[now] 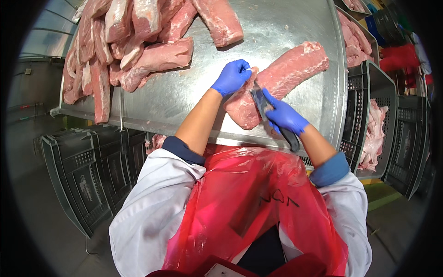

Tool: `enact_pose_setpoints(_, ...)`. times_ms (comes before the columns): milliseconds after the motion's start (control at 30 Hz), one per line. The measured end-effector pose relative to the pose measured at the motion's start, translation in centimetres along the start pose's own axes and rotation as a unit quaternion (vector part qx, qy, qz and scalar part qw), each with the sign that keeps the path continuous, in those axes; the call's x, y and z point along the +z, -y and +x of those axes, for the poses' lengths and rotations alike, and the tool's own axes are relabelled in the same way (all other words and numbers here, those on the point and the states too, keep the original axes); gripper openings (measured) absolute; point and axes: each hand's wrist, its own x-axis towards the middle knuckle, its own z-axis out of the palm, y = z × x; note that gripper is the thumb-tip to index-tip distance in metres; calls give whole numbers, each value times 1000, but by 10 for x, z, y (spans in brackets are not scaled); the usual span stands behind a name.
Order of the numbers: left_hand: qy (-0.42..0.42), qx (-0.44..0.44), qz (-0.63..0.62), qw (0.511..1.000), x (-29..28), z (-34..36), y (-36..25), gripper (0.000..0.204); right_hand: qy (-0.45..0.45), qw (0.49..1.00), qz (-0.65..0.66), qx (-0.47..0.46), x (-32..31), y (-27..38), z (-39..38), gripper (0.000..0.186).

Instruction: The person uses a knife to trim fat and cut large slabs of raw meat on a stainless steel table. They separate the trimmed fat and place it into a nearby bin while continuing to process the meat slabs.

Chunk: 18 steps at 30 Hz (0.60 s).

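The loin of meat [293, 74] lies by itself on the metal tabletop [196, 90], in front of the person and slightly right of the middle, well apart from the heap of meat cuts [154, 60] at the far left. The left hand [230, 78] is closed, its fingertips pinching a small flap [253, 74] at the loin's left edge. The right hand [287, 116] is clamped round the knife [259, 102], whose blade lies over the near part of the loin, its tip toward the pinched flap. Where the edge meets the meat is too small to tell.

To do this cut well, I would hold the flap taut and slightly raised, so the blade has a clear line to follow. A shallow angle and short, light strokes should spare the flesh underneath. The tip sits near the left fingertips, so they are best kept behind or above the edge's path; wet gloves may slip, and a fresh pinch seems safer than a harder pull.

The loin's long axis runs diagonally, from a broad near end at lower left to a far end at upper right, pointing away from the person toward the tabletop's right side. It lies flat.
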Motion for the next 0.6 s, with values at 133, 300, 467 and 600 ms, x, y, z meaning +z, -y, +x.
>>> enact_pose_setpoints(133,-49,42,-143,988,-25,-5,12,9,54,996,-73,-15,12,-6,-38,79)
enact_pose_setpoints(300,-77,58,-230,969,-44,-35,-16,12,47,997,-57,-21,37,31,31,79)
enact_pose_setpoints(467,-161,121,-311,929,-109,-124,-34,17,161,976,-143,-44,38,10,-28,78)
enact_pose_setpoints(600,-285,58,-242,926,-159,-239,-34,18,120,988,-55,-79,22,-1,-22,76)
